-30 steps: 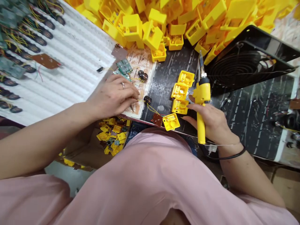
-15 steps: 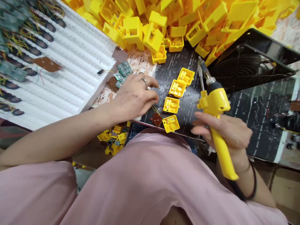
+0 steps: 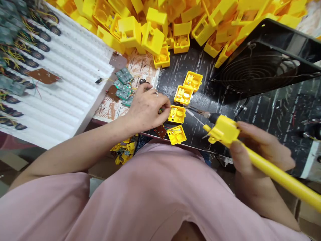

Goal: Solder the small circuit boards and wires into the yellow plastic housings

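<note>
Four yellow cases (image 3: 177,114) lie left of the fan (image 3: 253,68); our right hand (image 3: 263,150) grips a soldering gun (image 3: 224,130); our left hand (image 3: 147,107) curls, hold unclear.

Both arms reach forward, hands apart.
Left forearm (image 3: 82,147) comes from 8 o'clock, back of left grip (image 3: 147,108) upward, fingers bent towards 3; right forearm (image 3: 268,197) rises from 5 o'clock, right grip (image 3: 262,150) closed, index finger and thumb towards 10.

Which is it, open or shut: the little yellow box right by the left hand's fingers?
Open. No lid covers the yellow box, and you can see the round part inside.
</note>
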A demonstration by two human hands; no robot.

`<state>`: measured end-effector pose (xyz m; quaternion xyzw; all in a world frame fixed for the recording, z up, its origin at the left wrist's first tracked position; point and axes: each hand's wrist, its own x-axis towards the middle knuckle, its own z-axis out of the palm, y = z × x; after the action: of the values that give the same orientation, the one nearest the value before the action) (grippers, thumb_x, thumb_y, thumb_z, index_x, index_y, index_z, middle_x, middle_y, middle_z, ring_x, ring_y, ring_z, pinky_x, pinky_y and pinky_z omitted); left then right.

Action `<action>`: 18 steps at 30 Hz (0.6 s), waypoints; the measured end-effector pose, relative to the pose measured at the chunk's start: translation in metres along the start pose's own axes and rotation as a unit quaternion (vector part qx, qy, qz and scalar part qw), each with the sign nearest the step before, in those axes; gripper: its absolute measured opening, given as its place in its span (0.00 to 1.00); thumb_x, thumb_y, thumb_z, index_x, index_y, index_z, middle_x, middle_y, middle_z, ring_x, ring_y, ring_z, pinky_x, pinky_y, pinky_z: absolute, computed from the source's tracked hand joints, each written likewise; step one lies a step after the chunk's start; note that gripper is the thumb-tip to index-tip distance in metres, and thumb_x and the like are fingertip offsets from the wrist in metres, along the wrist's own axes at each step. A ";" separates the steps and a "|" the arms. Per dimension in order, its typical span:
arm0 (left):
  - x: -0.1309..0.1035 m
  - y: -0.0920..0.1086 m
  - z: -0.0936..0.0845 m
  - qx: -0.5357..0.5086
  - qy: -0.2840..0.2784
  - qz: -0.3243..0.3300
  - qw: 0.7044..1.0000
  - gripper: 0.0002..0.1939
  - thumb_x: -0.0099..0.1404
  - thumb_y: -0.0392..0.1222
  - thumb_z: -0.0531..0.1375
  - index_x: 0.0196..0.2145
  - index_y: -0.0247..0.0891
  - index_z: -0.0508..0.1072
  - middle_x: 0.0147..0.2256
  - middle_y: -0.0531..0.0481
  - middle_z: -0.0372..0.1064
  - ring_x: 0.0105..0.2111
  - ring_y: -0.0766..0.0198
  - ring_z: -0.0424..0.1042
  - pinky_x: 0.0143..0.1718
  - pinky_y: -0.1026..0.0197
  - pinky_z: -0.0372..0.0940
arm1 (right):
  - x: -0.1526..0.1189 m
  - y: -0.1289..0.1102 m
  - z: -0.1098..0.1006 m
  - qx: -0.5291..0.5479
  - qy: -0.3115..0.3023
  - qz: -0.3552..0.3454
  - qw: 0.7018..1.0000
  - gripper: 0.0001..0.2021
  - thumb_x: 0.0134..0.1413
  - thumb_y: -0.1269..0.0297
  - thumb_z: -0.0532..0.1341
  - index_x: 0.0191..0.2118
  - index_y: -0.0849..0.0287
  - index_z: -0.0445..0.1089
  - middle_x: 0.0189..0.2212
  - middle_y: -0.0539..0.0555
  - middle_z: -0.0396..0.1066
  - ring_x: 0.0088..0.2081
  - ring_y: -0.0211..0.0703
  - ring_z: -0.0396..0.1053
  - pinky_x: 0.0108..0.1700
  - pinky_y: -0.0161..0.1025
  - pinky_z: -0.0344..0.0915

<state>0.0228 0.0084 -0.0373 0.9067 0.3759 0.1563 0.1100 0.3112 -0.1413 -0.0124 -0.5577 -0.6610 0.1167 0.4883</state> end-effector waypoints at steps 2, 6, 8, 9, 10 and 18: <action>-0.001 0.000 0.000 0.004 0.003 0.001 1.000 0.14 0.75 0.43 0.56 0.36 0.43 0.81 0.29 0.51 0.79 0.35 0.54 0.79 0.63 0.41 0.69 | 0.000 -0.005 -0.002 -0.003 -0.034 -0.022 0.999 0.26 0.67 0.68 0.76 0.68 0.44 0.79 0.44 0.51 0.87 0.36 0.47 0.85 0.34 0.42 0.82; 0.000 0.000 -0.002 0.010 -0.014 -0.001 1.000 0.13 0.73 0.43 0.56 0.35 0.43 0.80 0.29 0.52 0.78 0.35 0.55 0.78 0.62 0.43 0.69 | 0.010 -0.002 0.004 0.029 -0.084 -0.111 0.990 0.17 0.66 0.72 0.75 0.56 0.51 0.79 0.33 0.48 0.83 0.32 0.45 0.83 0.29 0.39 0.81; 0.001 0.000 -0.002 0.011 -0.019 0.000 1.000 0.13 0.73 0.43 0.56 0.35 0.43 0.79 0.28 0.52 0.77 0.34 0.55 0.77 0.61 0.43 0.70 | 0.014 0.001 0.008 0.034 -0.095 -0.149 0.984 0.11 0.66 0.73 0.75 0.48 0.54 0.77 0.31 0.48 0.82 0.30 0.43 0.82 0.27 0.36 0.78; 0.002 0.001 -0.001 0.011 -0.017 0.003 1.000 0.13 0.73 0.43 0.56 0.35 0.43 0.79 0.28 0.52 0.77 0.34 0.56 0.77 0.61 0.43 0.70 | 0.016 0.001 0.010 0.029 -0.101 -0.154 0.982 0.11 0.66 0.74 0.75 0.47 0.55 0.76 0.31 0.49 0.82 0.31 0.42 0.83 0.29 0.35 0.79; 0.002 0.001 -0.001 0.011 -0.012 0.007 1.000 0.13 0.73 0.43 0.56 0.35 0.43 0.79 0.28 0.52 0.77 0.33 0.56 0.77 0.60 0.43 0.71 | 0.016 0.000 0.011 0.022 -0.107 -0.155 0.982 0.11 0.66 0.75 0.75 0.47 0.56 0.75 0.32 0.50 0.82 0.32 0.41 0.83 0.31 0.34 0.80; 0.003 0.001 0.002 0.002 0.005 0.023 1.000 0.13 0.72 0.42 0.55 0.33 0.42 0.79 0.27 0.51 0.76 0.33 0.54 0.77 0.55 0.43 0.73 | 0.021 -0.011 0.001 -0.029 -0.178 -0.142 0.973 0.08 0.70 0.71 0.73 0.44 0.53 0.74 0.35 0.51 0.84 0.33 0.41 0.84 0.36 0.36 0.82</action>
<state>0.0263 0.0095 -0.0383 0.9143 0.3562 0.1631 0.1029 0.3059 -0.1274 0.0056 -0.4422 -0.8129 0.1241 0.3581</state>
